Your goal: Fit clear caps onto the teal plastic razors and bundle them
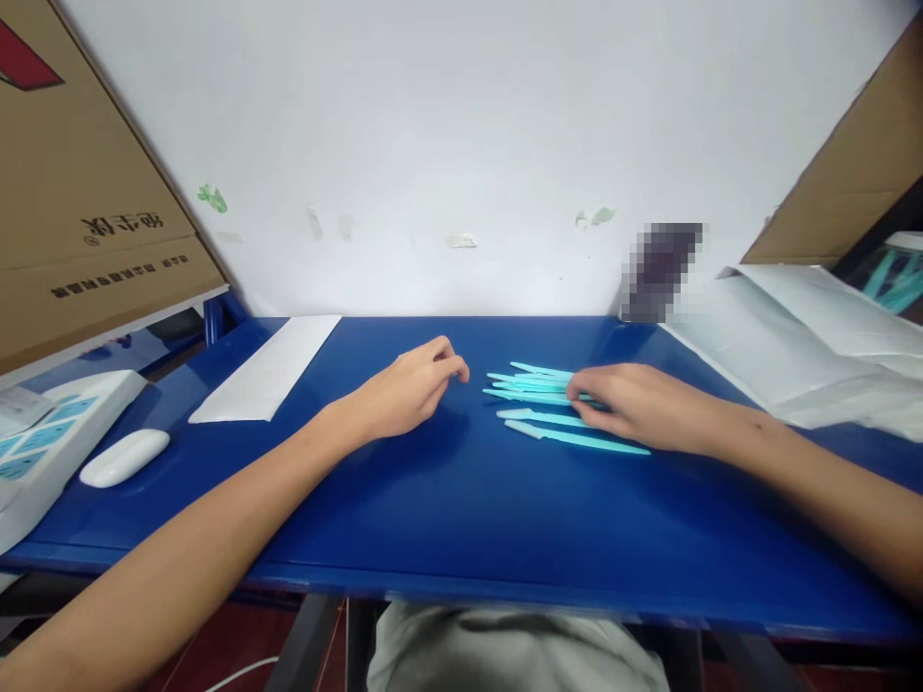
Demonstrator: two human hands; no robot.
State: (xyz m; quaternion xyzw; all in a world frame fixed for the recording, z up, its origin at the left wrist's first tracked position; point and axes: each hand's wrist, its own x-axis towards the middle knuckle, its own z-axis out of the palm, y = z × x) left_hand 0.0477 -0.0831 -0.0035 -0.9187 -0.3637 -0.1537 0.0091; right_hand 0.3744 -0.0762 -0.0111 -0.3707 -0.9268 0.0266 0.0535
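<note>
Several slim turquoise eyebrow razors [534, 385] lie loosely side by side on the blue table, mostly with their broader ends to the left. My right hand [627, 402] is over their right part, its thumb and fingers closed around the razors at the middle of the group. The nearest eyebrow razor [587, 441] lies apart from the others, just below my right fingertips. To the left of the group, my left hand [414, 386] hovers above the table with fingers loosely bent and slightly apart. Nothing shows in it.
A white paper strip [266, 370] lies at the left, near a white mouse [125, 458] and a power strip [68, 442]. Silvery-white plastic bags [779, 336] cover the right back. A cardboard box [93, 183] stands at the left, and a white wall [433, 144] bounds the table [433, 519].
</note>
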